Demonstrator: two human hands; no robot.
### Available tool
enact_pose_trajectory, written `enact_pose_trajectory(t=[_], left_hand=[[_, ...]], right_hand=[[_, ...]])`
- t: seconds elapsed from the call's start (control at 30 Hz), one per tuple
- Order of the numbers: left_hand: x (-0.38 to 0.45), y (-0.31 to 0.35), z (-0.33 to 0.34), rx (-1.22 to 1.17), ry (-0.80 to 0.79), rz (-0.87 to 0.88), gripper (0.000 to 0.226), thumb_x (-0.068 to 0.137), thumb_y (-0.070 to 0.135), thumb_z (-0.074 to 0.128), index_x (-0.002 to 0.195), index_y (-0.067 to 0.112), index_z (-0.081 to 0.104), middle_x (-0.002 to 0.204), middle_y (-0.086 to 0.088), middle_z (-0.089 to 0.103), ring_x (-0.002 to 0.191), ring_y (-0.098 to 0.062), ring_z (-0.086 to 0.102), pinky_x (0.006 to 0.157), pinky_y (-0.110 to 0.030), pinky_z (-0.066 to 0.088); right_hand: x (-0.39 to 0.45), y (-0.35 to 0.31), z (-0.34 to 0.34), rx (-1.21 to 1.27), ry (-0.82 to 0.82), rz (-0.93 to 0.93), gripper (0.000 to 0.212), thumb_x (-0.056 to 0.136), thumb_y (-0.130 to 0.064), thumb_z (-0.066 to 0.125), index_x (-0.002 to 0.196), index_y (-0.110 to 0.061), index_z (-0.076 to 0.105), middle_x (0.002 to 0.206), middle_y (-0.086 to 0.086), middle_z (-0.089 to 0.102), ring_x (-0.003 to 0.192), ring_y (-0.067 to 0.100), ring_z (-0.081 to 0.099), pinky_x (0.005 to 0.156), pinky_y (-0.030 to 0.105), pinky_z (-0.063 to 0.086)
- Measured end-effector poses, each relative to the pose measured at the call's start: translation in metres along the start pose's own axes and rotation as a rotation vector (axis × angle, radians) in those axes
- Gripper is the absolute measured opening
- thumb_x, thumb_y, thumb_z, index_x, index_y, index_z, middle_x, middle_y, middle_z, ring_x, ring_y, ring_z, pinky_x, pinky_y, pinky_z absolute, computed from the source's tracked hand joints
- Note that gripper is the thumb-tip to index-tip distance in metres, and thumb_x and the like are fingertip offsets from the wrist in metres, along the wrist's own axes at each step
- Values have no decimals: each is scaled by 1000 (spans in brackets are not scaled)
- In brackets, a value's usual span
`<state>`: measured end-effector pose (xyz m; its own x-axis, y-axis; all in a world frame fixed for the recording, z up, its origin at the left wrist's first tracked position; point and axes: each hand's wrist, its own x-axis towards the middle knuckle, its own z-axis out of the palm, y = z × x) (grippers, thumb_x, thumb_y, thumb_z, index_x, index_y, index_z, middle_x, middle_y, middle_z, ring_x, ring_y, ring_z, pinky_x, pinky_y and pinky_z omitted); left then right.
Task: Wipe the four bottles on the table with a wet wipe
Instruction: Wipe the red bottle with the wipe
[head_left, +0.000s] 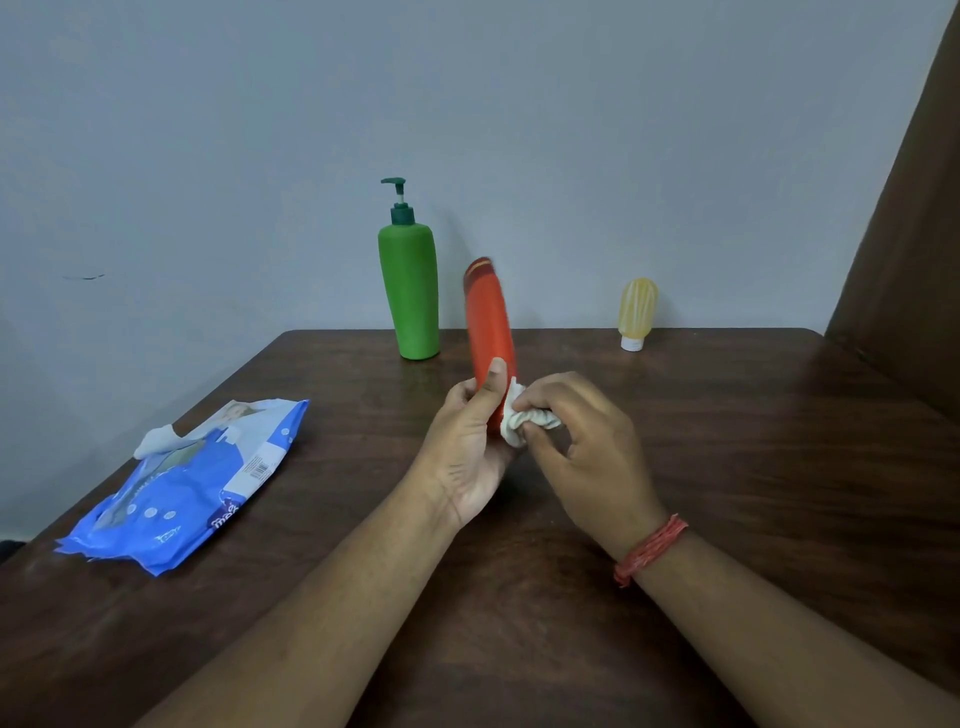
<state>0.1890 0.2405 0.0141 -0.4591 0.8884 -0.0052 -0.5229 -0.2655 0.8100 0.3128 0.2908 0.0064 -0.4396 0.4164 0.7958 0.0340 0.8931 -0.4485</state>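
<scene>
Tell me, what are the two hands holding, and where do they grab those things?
The left hand grips the orange bottle around its lower end. The right hand pinches a bunched white wet wipe against the bottle's side.

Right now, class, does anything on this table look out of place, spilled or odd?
Nothing is spilled or damaged. Two small oddities: the task names four bottles, but only three show: green, orange and yellow. Also, the wipe pack lies open with a wipe sticking out, which might dry.

Dark wood table (727, 467) w/ green pump bottle (410, 291), yellow bottle (638, 306), blue wipes pack (192, 483).
</scene>
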Motion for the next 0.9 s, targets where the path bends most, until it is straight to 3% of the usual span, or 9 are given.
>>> enact_pose_trajectory(t=[0.1, 0.23, 0.37, 0.5, 0.7, 0.9], left_hand=[[-2, -2, 0, 69, -44, -4, 68, 86, 46, 67, 131, -2, 54, 103, -15, 59, 96, -28, 62, 103, -49, 43], [-3, -1, -2, 182, -40, 17, 73, 89, 56, 55, 133, -3, 56, 116, -25, 62, 110, -35, 60, 113, -56, 36], [-1, -1, -4, 347, -29, 30, 64, 99, 60, 37, 127, 8, 64, 119, -19, 71, 112, -30, 69, 101, -47, 54], [-1, -6, -4, 417, -67, 32, 65, 102, 60, 30, 120, 10, 68, 109, -11, 75, 106, -22, 71, 95, -37, 56], [-2, -12, -3, 253, -89, 4, 60, 95, 60, 43, 107, 9, 72, 92, -9, 71, 89, -19, 69, 91, -38, 53], [3, -14, -8, 173, -95, 10, 45, 101, 45, 48, 121, 8, 64, 101, -8, 71, 89, -18, 69, 77, -32, 58]], right_hand=[[-1, -2, 1, -37, -7, -42, 16, 87, -3, 70, 98, -15, 70, 101, -8, 62, 95, 4, 59, 80, 17, 50], [0, -3, 0, -96, -30, -86, 13, 90, -9, 68, 102, -14, 71, 104, -5, 64, 98, 6, 59, 86, 23, 52], [1, -4, 1, -166, -83, -139, 12, 93, -11, 63, 101, -12, 72, 104, -2, 66, 100, 11, 59, 88, 27, 51], [1, -6, -3, -176, -78, -201, 23, 97, -17, 51, 96, -8, 72, 100, 0, 67, 96, 15, 60, 84, 31, 50], [4, -1, -5, -213, -114, -230, 24, 99, -20, 51, 96, -10, 72, 102, -2, 67, 96, 13, 59, 81, 30, 51], [4, 13, -9, -279, -85, -168, 17, 90, -9, 64, 103, -12, 74, 107, 0, 68, 103, 18, 58, 84, 35, 55]])
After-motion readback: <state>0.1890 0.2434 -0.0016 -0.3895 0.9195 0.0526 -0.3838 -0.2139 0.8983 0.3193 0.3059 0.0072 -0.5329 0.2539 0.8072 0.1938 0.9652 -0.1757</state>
